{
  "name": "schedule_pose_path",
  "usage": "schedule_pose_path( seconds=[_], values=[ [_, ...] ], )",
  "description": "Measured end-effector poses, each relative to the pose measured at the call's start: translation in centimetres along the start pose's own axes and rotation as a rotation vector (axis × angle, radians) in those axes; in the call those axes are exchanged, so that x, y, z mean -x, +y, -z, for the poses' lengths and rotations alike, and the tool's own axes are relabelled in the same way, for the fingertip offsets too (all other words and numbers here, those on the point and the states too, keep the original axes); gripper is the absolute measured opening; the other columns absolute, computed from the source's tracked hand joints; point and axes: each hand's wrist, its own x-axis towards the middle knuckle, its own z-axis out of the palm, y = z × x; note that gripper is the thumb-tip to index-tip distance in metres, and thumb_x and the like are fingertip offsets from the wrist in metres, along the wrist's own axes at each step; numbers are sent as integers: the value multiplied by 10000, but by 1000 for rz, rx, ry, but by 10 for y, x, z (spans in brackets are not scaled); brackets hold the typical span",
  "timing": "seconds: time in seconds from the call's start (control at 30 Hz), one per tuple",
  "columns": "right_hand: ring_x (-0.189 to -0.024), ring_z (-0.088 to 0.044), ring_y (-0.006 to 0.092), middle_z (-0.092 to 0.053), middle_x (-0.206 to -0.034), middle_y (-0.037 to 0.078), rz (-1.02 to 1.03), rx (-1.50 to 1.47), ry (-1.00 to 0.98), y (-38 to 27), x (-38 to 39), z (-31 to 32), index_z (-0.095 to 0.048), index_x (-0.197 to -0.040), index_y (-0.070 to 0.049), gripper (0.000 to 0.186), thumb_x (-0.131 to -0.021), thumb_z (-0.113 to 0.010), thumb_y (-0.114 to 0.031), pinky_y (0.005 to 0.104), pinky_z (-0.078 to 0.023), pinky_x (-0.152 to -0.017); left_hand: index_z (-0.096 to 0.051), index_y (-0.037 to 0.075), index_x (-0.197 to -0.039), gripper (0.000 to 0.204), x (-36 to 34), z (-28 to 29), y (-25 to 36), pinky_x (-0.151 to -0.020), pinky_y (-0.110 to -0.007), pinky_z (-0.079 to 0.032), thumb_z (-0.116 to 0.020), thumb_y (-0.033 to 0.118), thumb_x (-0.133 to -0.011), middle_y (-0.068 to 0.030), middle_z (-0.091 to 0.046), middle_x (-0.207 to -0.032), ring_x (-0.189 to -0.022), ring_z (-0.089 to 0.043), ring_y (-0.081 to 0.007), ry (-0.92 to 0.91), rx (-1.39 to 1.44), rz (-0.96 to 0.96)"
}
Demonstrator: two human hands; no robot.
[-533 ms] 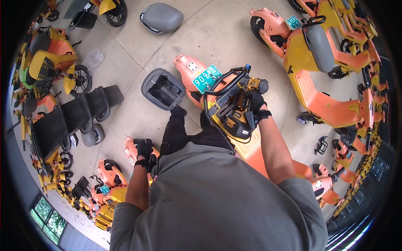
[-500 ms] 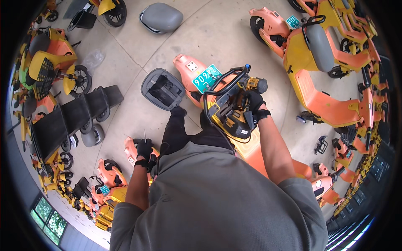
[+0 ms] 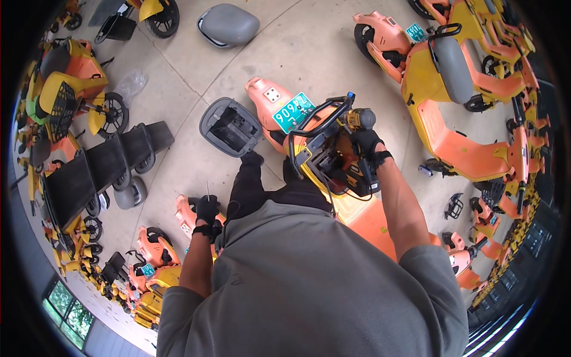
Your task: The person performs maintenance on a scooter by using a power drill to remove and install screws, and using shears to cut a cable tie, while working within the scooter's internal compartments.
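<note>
My right hand (image 3: 364,141), in a black glove, is closed around the handle of a yellow-and-black cordless drill (image 3: 360,119). The drill is over the right side of an orange scooter (image 3: 270,101) whose seat is off, leaving dark inner parts showing below a black grab rail (image 3: 309,132). A teal plate (image 3: 294,112) is fixed to the scooter's rear. Low at my left side, my gloved left hand (image 3: 207,210) is closed on a thin metal rod (image 3: 207,189) that points upward; its lower end is hidden in the fingers.
An upturned grey seat (image 3: 208,124) lies by my foot. Farther off, another grey seat (image 3: 229,25) rests on the floor. To the left stands a long black bench-like rack (image 3: 89,163). A yellow-orange scooter (image 3: 431,128) stands at right, with many others around.
My right hand has drawn the drill slightly to the right, and its battery end has swung right, uncovering more of the scooter's inside. The left hand is almost still, with the rod.
</note>
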Motion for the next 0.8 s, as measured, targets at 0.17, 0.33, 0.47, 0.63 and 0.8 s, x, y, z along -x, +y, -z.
schedule_pose_path(
  seconds=[0.17, 0.33, 0.47, 0.63, 0.8],
  values=[
    [-591, -581, 165, -622, -697, 76, -41, -200, 20, 15, -8, 0, -636, -859, -6, 234, -687, -621, -164, 284, -455, -519, -548, 39, -834, 150, -3, -10, 3, -479, -278, -472, -518, 186, -825, -62, -600, -690, -649, -621, -175, 61, 785, 423],
    [-456, -501, 152, -527, -560, 50, -15, -313, 36, 10, 4, -1, -561, -722, -46, 111, -710, -572, -155, 264, -393, -421, -548, 31, -872, 210, -10, -9, 5, -488, -283, -469, -507, 235, -843, -89, -625, -727, -625, -609, -172, 14, 1144, 797],
    [-456, -501, 152, -526, -555, 50, 15, -308, 55, 25, -2, 3, -562, -709, -48, 112, -713, -571, -160, 263, -392, -424, -556, 18, -903, 267, -18, 5, 11, -506, -293, -463, -510, 275, -847, -108, -634, -737, -602, -587, -168, 6, 1067, 825],
    [-510, -534, 152, -566, -614, 52, 31, -359, 14, 39, -3, 6, -611, -829, -20, 184, -707, -595, -157, 278, -422, -455, -562, 13, -914, 296, -27, 23, 16, -515, -288, -459, -499, 296, -855, -109, -633, -733, -590, -573, -170, -3, 1068, 836],
    [-467, -495, 135, -517, -569, 32, 101, -444, 78, 48, 9, 5, -559, -748, -63, 118, -710, -585, -172, 258, -390, -432, -575, 21, -888, 297, -44, 47, 29, -517, -300, -454, -485, 303, -865, -98, -623, -703, -579, -571, -174, 1, 965, 790]
  ],
)
